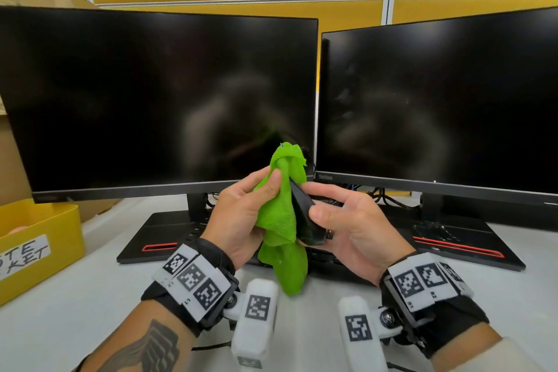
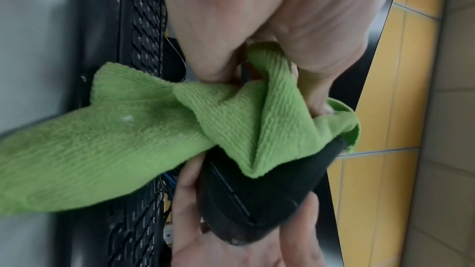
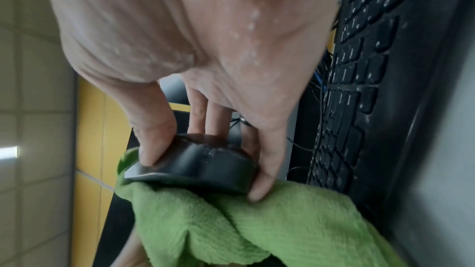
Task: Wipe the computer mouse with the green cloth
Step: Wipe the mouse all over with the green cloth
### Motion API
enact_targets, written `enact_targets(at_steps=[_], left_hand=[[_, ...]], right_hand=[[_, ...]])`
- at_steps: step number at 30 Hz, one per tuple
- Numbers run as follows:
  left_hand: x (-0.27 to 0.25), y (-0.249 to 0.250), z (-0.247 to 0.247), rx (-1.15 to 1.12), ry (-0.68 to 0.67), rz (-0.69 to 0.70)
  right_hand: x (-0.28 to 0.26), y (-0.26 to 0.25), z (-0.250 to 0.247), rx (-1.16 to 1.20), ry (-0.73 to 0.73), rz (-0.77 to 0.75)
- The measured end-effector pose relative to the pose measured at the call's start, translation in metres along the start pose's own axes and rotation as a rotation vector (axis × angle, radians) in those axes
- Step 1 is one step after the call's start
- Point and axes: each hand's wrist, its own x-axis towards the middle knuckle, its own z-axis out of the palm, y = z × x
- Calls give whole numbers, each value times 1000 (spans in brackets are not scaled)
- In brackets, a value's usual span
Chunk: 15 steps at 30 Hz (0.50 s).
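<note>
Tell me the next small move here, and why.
Probably rub the cloth down along the mouse. The left hand holds the cloth bunched against the mouse's top face, while the right hand grips the mouse by its sides above the desk, so the face seems only partly covered.

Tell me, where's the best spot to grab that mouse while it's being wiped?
Probably by its narrow side edges, from the right, as the right hand does: thumb on one edge, fingers on the other. That leaves the mouse with its broad face open to the green cloth.
</note>
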Motion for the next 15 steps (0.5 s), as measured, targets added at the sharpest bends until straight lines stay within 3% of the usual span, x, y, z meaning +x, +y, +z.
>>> enact_targets(at_steps=[15], left_hand=[[4, -1, -6, 63, 18, 41]], right_hand=[[2, 0, -6, 61, -51, 49]])
